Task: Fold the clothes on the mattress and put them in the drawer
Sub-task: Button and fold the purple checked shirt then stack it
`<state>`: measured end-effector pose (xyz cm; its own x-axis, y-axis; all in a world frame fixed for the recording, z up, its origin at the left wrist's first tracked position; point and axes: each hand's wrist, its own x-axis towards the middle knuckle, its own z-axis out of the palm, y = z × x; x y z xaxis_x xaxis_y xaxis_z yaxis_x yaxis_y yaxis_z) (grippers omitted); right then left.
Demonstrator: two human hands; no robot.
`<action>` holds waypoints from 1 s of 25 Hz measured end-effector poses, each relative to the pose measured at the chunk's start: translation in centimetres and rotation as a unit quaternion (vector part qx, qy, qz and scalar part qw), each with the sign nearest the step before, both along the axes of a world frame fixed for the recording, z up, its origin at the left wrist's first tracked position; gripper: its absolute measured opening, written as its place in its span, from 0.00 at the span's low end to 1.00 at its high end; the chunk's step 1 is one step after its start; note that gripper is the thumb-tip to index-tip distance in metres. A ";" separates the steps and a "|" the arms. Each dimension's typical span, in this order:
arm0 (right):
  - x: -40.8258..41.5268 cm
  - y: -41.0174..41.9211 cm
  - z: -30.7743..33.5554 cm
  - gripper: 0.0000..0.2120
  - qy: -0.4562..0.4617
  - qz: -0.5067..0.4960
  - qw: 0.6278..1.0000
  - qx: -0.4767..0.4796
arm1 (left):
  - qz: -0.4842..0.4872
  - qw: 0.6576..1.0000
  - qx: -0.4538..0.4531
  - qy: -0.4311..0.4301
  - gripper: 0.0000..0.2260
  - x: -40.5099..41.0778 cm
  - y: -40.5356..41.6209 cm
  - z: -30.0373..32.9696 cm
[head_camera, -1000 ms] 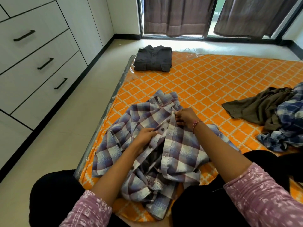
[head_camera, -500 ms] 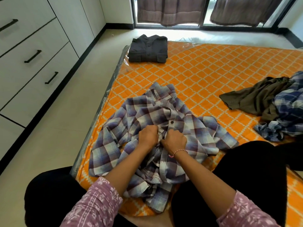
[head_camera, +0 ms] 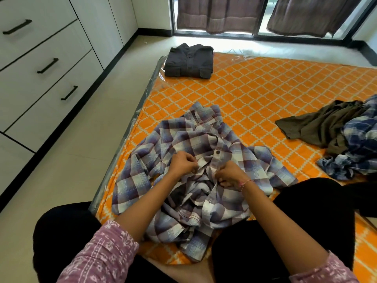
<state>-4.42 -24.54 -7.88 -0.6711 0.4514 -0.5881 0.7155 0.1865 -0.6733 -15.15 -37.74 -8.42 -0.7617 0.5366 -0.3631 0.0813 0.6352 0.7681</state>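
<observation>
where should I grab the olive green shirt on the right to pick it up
Probably the flat corner of the olive shirt that points left onto bare mattress. Come from the left: its right side is tangled with the blue plaid shirt.

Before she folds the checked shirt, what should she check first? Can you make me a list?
1. Both hands on the shirt: ok. The left hand and right hand each pinch the front of the checked shirt.
2. Shirt buttoned up: cannot tell. One button shows above the hands; the lower front looks open.
3. Shirt lying flat: not ok. It is crumpled and bunched near her lap.
4. Room on the mattress to spread it: ok. Bare orange cover lies beyond the shirt.
5. Other clothes out of the way: ok. The folded dark shirt and the pile lie apart.
6. Drawers open: not ok. All are closed.
</observation>
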 end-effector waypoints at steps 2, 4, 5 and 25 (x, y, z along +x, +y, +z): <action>1.0 0.8 0.8 0.10 0.041 -0.077 0.979 -0.183 | 0.019 0.996 0.053 -0.065 0.07 0.4 -0.1 0.8; 1.8 1.0 1.2 0.08 0.082 -0.112 0.953 -0.269 | 0.027 0.991 0.086 -0.100 0.08 1.1 0.0 1.8; 2.0 0.9 1.2 0.06 0.099 -0.123 0.943 -0.293 | 0.029 0.988 0.100 -0.113 0.08 1.6 0.1 2.3; 3.3 -3.0 0.6 0.10 0.227 -0.222 0.931 -0.182 | 0.104 0.988 0.109 0.033 0.03 6.8 1.2 1.3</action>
<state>-1.11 -27.52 -7.27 -0.6820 0.5698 -0.4584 0.2942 -0.3601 -0.8853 -8.34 -36.49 -7.16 -0.8817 0.4265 -0.2017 0.0214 0.4633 0.8859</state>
